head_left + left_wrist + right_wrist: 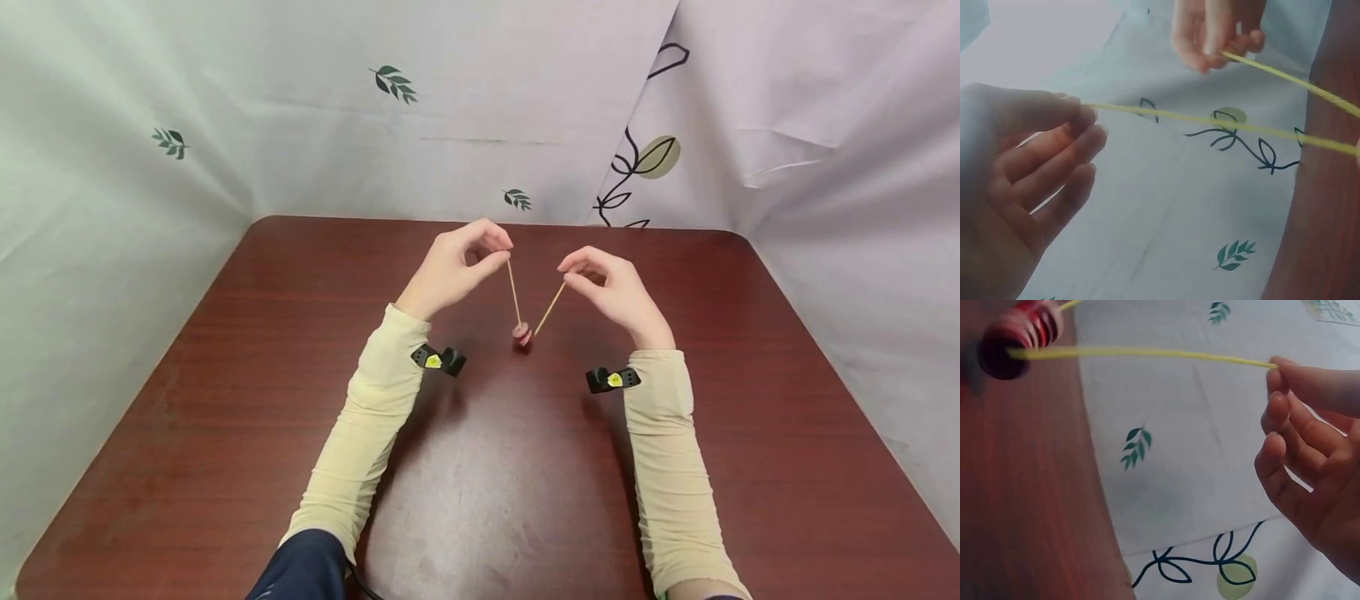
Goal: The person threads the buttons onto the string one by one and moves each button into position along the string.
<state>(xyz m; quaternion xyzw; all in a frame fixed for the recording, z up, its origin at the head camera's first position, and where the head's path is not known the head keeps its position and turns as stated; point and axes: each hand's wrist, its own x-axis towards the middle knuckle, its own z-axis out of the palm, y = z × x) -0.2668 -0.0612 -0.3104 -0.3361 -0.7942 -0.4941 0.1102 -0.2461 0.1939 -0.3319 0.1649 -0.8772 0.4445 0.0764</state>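
A yellow string [1172, 115] runs down from both hands in a V. At its low point hangs a small red-and-white striped object [1038, 326], rounded, with a dark hole in its end where the string enters; its exact kind is unclear. In the head view this striped object [522, 335] appears just above the table. My left hand [461, 265] pinches one string end between thumb and fingertip. With thumb and index finger, my right hand [611, 287] pinches the other end; its remaining fingers [1275, 447] are loosely bent.
A dark red-brown wooden table [487, 483] lies under both arms. Behind and beside it hangs white cloth [480, 108] printed with leaves. Each beige sleeve bears a small black wrist camera, the left one [450, 362] and the right one [600, 380].
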